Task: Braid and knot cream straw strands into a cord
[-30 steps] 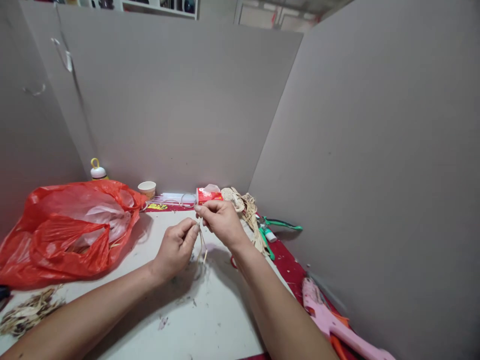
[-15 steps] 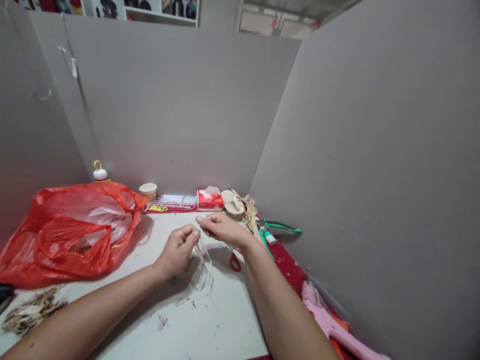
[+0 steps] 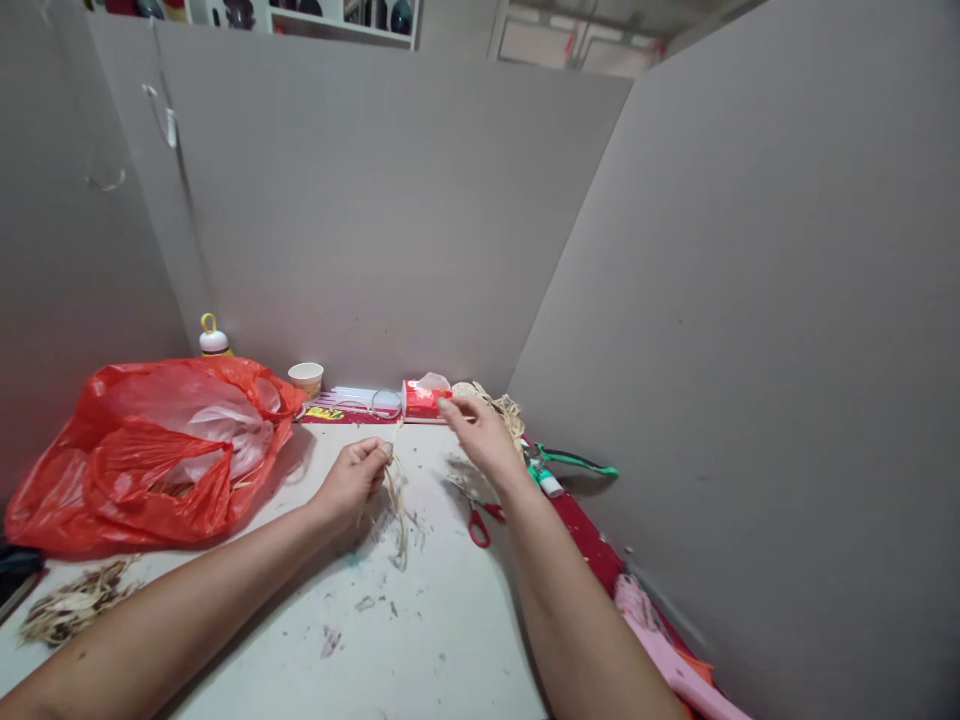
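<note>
left hand (image 3: 354,480) pinching pale strands (image 3: 398,505), just below frame centre, ends dangling; right hand (image 3: 480,435) beyond, fingers narrowed, cannot tell if holding any; step seems strand-sorting; next calls for steady left pinch, light right touch

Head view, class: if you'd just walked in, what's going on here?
A person works bare-handed over a white surface. The left hand pinches thin pale strands, which dangle below it. The right hand is raised apart from the left; whether it grips a strand is unclear. Red-handled scissors lie on the surface, and a red plastic bag sits to the left.
</note>
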